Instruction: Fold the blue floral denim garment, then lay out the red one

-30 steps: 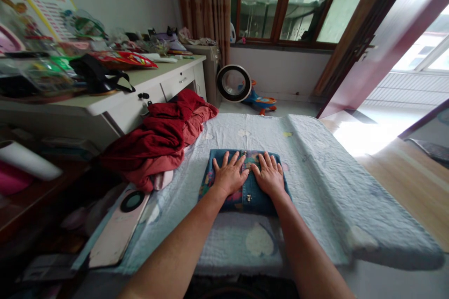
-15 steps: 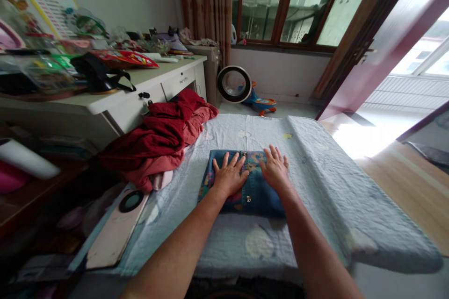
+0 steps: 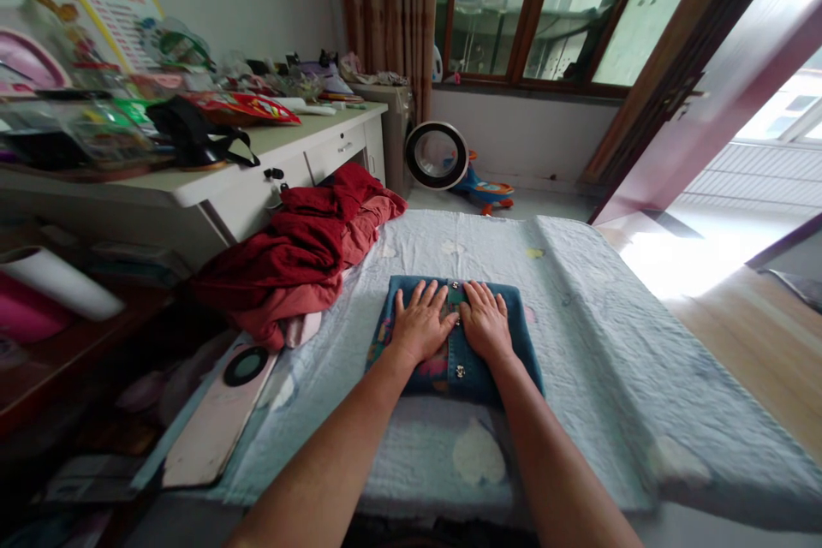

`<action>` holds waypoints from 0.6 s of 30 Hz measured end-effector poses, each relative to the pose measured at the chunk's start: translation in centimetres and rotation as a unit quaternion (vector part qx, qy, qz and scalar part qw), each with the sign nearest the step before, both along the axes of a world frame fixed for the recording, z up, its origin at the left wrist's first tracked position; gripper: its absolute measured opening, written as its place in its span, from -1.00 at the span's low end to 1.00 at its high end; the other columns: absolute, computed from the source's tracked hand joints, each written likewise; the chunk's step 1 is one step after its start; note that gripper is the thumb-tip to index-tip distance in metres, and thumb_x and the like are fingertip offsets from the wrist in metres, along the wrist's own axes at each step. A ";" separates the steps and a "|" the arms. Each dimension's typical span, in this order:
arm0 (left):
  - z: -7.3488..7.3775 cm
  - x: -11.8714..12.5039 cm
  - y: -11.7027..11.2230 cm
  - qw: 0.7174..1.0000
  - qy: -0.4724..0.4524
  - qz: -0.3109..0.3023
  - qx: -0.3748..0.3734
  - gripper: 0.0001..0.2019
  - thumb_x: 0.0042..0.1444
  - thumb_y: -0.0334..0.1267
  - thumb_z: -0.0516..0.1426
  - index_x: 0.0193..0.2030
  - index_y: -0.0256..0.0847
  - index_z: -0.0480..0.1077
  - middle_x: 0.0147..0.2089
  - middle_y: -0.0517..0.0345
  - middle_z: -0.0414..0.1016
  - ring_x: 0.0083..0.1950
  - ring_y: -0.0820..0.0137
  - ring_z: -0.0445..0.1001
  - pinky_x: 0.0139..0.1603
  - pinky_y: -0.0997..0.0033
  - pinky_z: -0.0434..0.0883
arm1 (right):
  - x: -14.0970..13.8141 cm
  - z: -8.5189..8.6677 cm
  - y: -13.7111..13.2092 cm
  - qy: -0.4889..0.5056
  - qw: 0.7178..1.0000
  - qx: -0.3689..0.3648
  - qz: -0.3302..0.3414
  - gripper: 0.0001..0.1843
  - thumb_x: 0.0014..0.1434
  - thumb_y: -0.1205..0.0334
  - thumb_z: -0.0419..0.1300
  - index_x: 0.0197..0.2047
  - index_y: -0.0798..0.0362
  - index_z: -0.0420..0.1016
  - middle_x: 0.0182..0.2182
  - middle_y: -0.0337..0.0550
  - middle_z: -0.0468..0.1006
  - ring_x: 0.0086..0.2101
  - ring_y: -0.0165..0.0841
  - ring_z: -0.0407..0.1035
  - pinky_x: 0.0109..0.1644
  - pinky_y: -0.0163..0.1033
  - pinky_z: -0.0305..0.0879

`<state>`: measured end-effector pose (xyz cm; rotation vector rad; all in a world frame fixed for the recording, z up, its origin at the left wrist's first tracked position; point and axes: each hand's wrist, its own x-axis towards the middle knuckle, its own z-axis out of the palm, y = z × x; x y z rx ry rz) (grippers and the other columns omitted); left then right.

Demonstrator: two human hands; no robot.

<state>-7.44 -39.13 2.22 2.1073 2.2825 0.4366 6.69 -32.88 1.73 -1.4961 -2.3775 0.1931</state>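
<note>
A folded blue denim garment (image 3: 479, 377) with a colourful print and several shiny buttons down its middle lies on a light blue cloth (image 3: 437, 454). My left hand (image 3: 420, 324) rests flat on the garment's left half, fingers spread. On its right half lies my right hand (image 3: 486, 321), palm down with the fingers stretched out. The two thumbs nearly meet beside the button strip. Neither hand grips anything. Part of the print is hidden under the hands.
Crumpled red cloth (image 3: 301, 240) lies at the left edge of the covered surface, near a pale flat board (image 3: 211, 428) with a dark ring. A cluttered desk (image 3: 288, 141) stands at left. Behind are a round-framed object (image 3: 437, 156) and an open door (image 3: 681, 94).
My right hand has come down and leftward onto the garment, nearer my left hand. The print there is now covered by plain denim. My left hand stays in place on the garment.
</note>
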 end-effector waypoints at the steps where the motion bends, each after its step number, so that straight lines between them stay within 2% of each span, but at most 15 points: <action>1: 0.0 -0.3 0.1 1.000 0.004 0.005 -0.002 -0.39 0.32 0.16 -0.22 0.41 -0.02 0.07 0.47 0.11 0.04 0.47 0.14 -0.06 0.39 -0.26 -0.07 | 0.0 0.1 0.0 0.000 1.000 -0.002 0.000 -0.46 0.37 0.13 -0.14 0.36 -0.01 0.18 0.35 -0.17 0.18 0.34 -0.29 -0.05 0.41 0.01 -0.27; 4: 0.0 -1.5 0.4 0.999 0.013 0.030 -0.011 -0.37 0.31 0.18 -0.22 0.40 -0.05 0.10 0.48 0.08 0.01 0.48 0.13 -0.07 0.41 -0.16 -0.05 | -0.1 0.2 -0.1 -0.002 1.000 -0.008 -0.004 -0.46 0.37 0.12 -0.14 0.36 -0.02 0.17 0.36 -0.17 0.17 0.35 -0.30 -0.06 0.41 0.01 -0.28; 8: -0.2 -3.9 0.9 0.994 -0.007 0.101 -0.045 -0.35 0.27 0.22 -0.17 0.41 -0.01 0.07 0.48 0.04 0.01 0.44 -0.01 0.00 0.34 -0.27 0.03 | -0.1 0.2 -0.1 -0.003 1.000 -0.014 -0.007 -0.46 0.37 0.11 -0.14 0.37 -0.03 0.16 0.36 -0.19 0.16 0.35 -0.31 -0.07 0.42 -0.01 -0.30; 12: 0.3 -6.0 0.7 0.983 -0.018 0.161 -0.081 -0.37 0.29 0.16 -0.16 0.40 -0.07 0.10 0.42 -0.09 0.14 0.38 -0.05 0.13 0.30 -0.37 0.03 | -0.2 0.2 -0.2 -0.005 1.000 -0.014 -0.010 -0.46 0.37 0.11 -0.14 0.37 -0.04 0.16 0.36 -0.20 0.16 0.35 -0.31 -0.07 0.42 -0.01 -0.31; 15: 1.5 -5.3 0.0 0.983 0.035 0.181 -0.025 -0.44 0.31 0.04 -0.12 0.36 -0.15 0.18 0.43 -0.14 0.11 0.44 -0.08 0.00 0.33 -0.41 -0.13 | -0.3 0.2 -0.2 -0.002 1.000 -0.007 -0.013 -0.46 0.37 0.11 -0.15 0.37 -0.04 0.16 0.35 -0.19 0.17 0.34 -0.30 -0.05 0.42 -0.01 -0.31; 18: 2.5 -2.6 -1.0 0.990 0.068 0.111 0.055 -0.50 0.33 -0.09 -0.09 0.36 -0.14 0.17 0.46 -0.07 0.04 0.48 0.06 -0.07 0.41 -0.25 -0.17 | -0.2 0.1 -0.2 -0.001 1.000 -0.002 -0.011 -0.46 0.36 0.12 -0.14 0.37 -0.03 0.16 0.35 -0.17 0.18 0.34 -0.29 -0.04 0.42 0.00 -0.30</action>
